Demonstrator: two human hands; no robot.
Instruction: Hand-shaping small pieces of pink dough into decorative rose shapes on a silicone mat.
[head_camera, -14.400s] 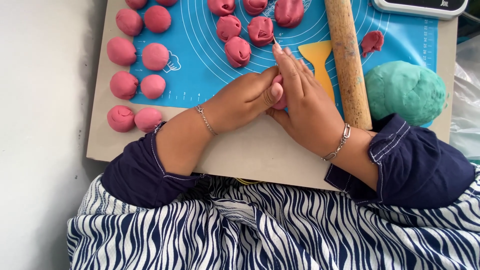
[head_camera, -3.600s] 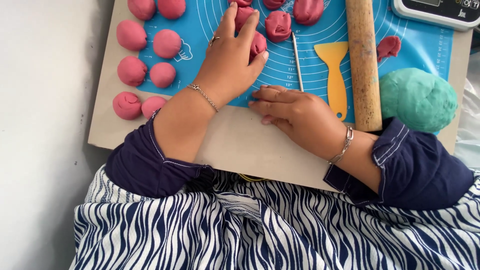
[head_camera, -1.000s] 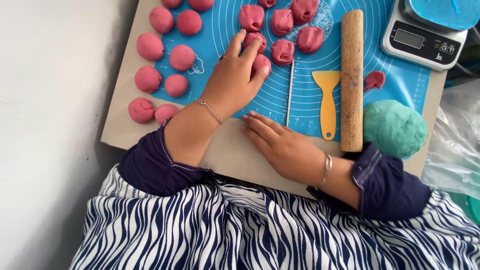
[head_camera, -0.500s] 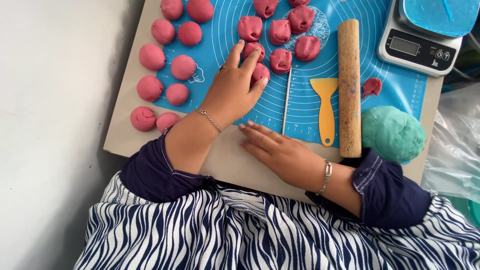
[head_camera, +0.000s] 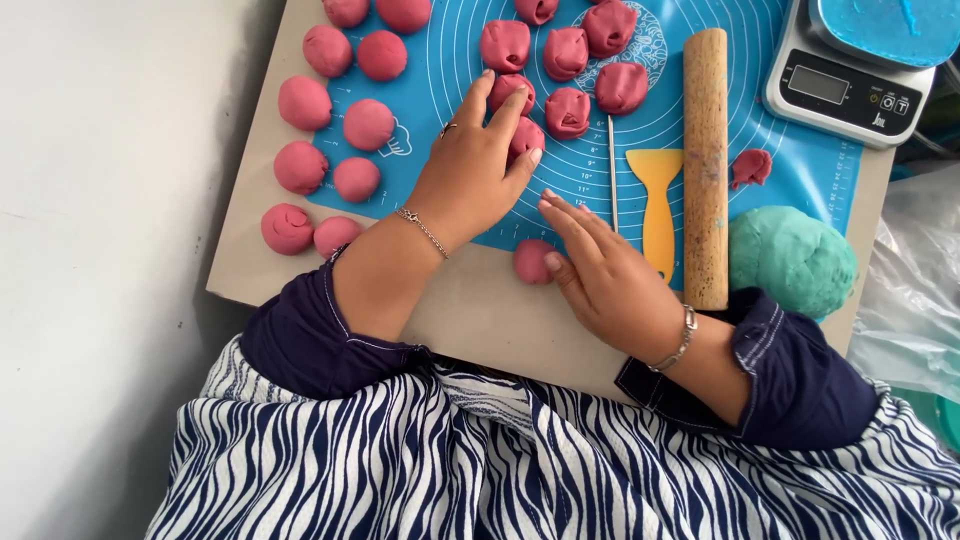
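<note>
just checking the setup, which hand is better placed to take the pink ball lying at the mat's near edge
The right hand: its thumb already touches the pink ball. The left hand lies farther up the blue mat, fingers on another pink piece.

Counted: seventeen pink dough pieces; one green dough lump; one wooden rolling pin; one yellow scraper; one thin rod; one scale.

Bright, even daylight; soft faint shadows under forearms; sharp focus, no glare, no blur
</note>
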